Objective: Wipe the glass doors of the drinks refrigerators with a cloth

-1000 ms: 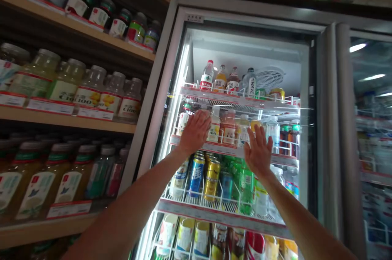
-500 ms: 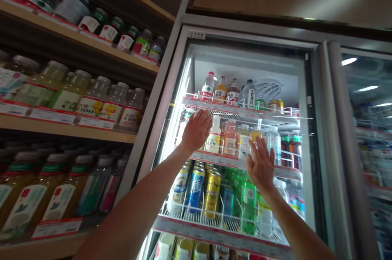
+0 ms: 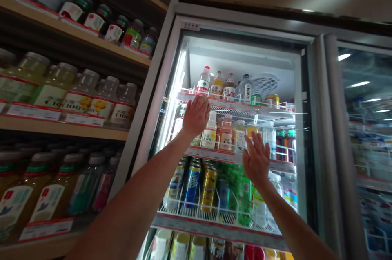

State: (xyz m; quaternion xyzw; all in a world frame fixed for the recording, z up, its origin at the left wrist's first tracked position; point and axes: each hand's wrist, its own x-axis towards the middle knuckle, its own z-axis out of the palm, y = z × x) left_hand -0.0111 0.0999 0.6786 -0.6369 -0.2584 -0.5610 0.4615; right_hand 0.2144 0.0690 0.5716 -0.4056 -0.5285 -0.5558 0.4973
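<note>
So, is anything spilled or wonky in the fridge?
No, nothing stands out. The bottles and cans sit in rows on the shelves, with no spill showing, though the left hand hides part.

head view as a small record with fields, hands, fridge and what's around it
left hand: open, raised, in front of the top shelf's edge
right hand: open, raised, lower in the picture, in front of the second shelf's edge
grip: neither hand visibly holds anything
contact: cannot tell whether either hand touches the fridge
top row: includes a red-capped bottle
second row: includes C100 bottles
third row: includes blue cans, gold cans, green bottles
beside the fridge: wooden shelves with bottles
</note>
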